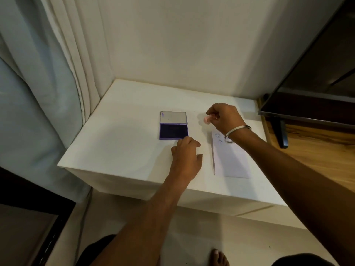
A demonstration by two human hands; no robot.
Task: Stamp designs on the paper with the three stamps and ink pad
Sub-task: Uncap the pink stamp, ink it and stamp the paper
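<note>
An open purple ink pad (173, 131) lies near the middle of the white table (119, 143), its lid raised at the back. My left hand (187, 156) rests on the table at the pad's front right corner, fingers curled, holding nothing that I can see. My right hand (223, 117) hovers to the right of the pad, shut on a small pink round stamp (207, 119). A white paper (230, 160) lies under my right wrist, with two blue stamped marks (219, 138) near its top. Other stamps are not visible.
The table sits in a corner against a white wall, with a curtain (48, 83) to the left. A dark TV screen (315, 77) on a wooden stand stands at the right. My bare foot (219, 258) shows on the floor below.
</note>
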